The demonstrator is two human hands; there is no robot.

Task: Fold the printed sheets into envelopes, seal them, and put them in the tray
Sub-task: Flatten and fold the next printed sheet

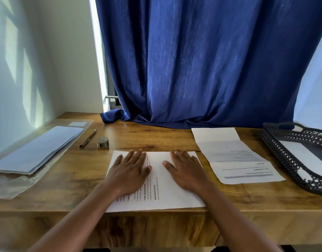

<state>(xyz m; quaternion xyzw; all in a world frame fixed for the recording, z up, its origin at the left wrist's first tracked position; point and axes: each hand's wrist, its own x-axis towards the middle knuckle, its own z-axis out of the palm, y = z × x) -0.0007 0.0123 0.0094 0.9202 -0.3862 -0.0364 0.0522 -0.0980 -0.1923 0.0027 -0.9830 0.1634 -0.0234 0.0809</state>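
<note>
A printed sheet [159,186] lies at the front edge of the wooden desk [149,137]. Both hands press flat on it: my left hand [130,170] on its left half and my right hand [185,170] on its right half, fingers straight. A second printed sheet [234,155], creased into thirds and opened out, lies to the right. At the far right stands a dark lattice tray [282,155] with something white lying inside. A stack of pale blue envelopes [38,151] rests at the left on a clear plastic bag.
A pen [88,138] and a roll of tape [103,142] lie between the envelopes and the sheet. A blue curtain [202,60] hangs behind the desk, its hem resting on the back edge. A white wall borders the left side.
</note>
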